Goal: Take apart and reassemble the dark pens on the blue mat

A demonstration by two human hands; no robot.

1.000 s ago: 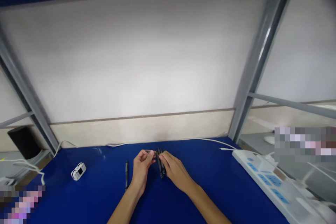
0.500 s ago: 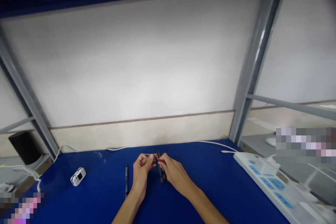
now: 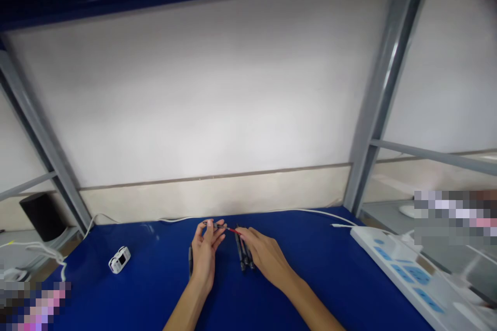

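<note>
Between the thumb and fingers of my left hand is a dark, slim pen barrel, pointing right. My right hand pinches a thin red pen refill that lines up with the barrel's right end; whether its tip sits inside, I cannot make out. Below and partly behind my right fingers, several dark pens lie side by side on the blue table. One more dark pen rests to the left of my left hand, which partly covers it.
A small white case-like device sits on the table's left. At the right edge lies a white power strip with plugs. A white cable runs along the back by the wall. A black cylinder stands beyond the left frame post.
My hands have moved a little apart, and more of the red refill shows between them. My left hand has turned and shifted left, now covering part of the left pen.
</note>
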